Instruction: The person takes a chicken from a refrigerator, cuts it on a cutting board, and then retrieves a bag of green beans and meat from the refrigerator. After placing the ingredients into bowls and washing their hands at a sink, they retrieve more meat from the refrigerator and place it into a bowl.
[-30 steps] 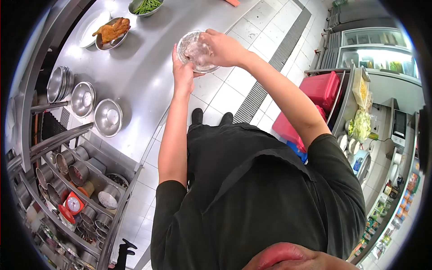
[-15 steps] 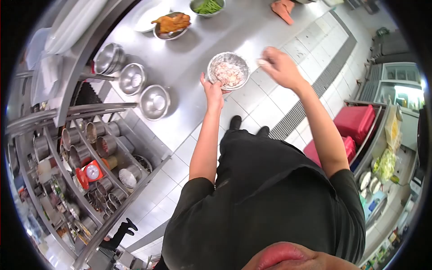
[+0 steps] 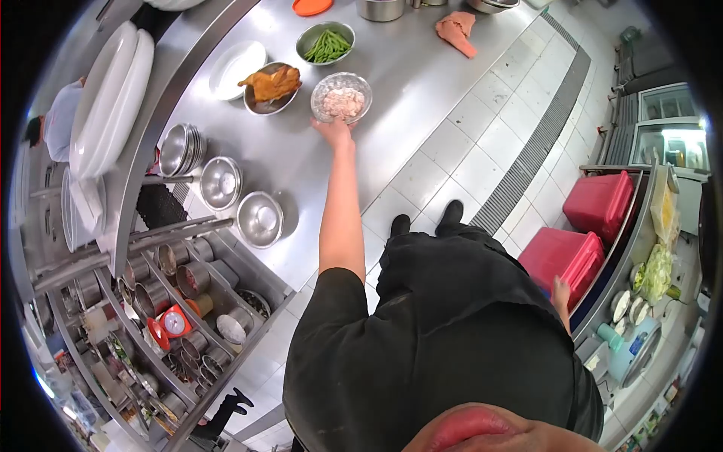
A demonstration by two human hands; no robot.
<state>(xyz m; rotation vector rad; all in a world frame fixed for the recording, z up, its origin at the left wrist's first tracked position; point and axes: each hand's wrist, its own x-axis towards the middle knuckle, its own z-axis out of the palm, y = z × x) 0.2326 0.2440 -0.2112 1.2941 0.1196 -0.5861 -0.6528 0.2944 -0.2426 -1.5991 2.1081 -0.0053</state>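
Out over the steel worktable, my left hand grips the near rim of a metal bowl. Pale pink chopped meat lies in it. Just beyond stands a metal bowl of green beans, and to its left a browned piece of poultry rests across another bowl. Low at my right side, my right hand hangs beside a red lidded bin; its fingers are small and blurred in this view.
A white plate, stacked metal bowls and single bowls stand along the worktable's left side. A pink slab lies near its far right edge. Shelves with pots stand at left. A floor drain runs at right.
My left hand has carried the bowl of meat from the table's edge farther over the worktable, beside the beans and poultry. My right hand has dropped from near the bowl to my side.
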